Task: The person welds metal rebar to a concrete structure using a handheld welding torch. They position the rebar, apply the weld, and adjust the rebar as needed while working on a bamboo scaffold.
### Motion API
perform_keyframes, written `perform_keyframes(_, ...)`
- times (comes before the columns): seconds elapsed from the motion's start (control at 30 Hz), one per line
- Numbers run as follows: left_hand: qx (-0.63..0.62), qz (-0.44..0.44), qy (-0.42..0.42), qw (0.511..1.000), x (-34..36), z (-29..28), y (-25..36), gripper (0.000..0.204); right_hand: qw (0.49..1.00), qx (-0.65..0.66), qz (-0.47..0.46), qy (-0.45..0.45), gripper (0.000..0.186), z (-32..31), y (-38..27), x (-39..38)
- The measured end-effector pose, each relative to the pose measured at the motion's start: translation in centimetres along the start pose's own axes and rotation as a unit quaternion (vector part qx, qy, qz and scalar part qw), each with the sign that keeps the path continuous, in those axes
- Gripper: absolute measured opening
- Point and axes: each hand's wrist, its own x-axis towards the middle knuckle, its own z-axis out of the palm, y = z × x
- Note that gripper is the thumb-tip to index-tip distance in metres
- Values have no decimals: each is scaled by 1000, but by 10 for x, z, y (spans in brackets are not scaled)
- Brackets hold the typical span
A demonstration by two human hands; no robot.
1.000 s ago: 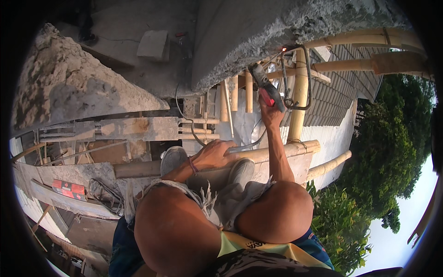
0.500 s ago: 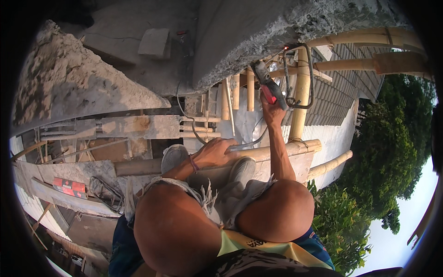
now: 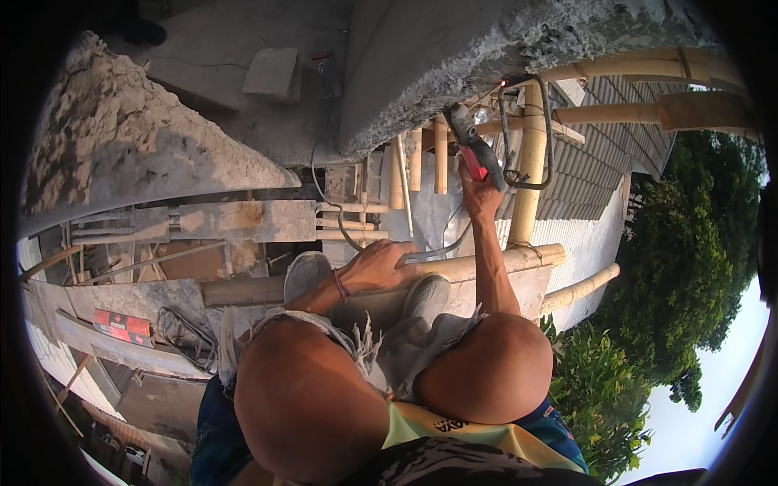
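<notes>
Beside the rough concrete edge [image 3: 447, 85], the right hand [image 3: 484, 197] grips a red-and-black holder [image 3: 475, 162]; a red glow [image 3: 503, 83] near the bent bar [image 3: 533, 187] suggests work under way — what remains is unclear. The left hand [image 3: 378, 266] seems curled around the grey cable [image 3: 428, 256].

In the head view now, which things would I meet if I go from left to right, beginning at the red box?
Red box → tangled dark cable → left shoe → left hand → right hand gripping a red-and-black tool → upright bamboo pole → tall green tree.
</notes>
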Motion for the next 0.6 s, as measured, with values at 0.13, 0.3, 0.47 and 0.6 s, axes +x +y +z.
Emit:
perform_keyframes(0.13,5,-5,-4,1000,0,1,-1,46,1000,-11,-2,-7,30,-4,-5,1)
perform_keyframes(0.3,15,-3,-7,1000,-1,1,-2,44,983,103,142,-61,24,3,-21,-6)
perform_keyframes(0.47,19,-29,-17,999,-3,1,-1,44,989,-133,45,-35,23,-5,-29,-3)
perform_keyframes(0.6,34,-28,-14,999,-4,-1,1,44,996,-21,70,-52,27,-7,-34,-8)
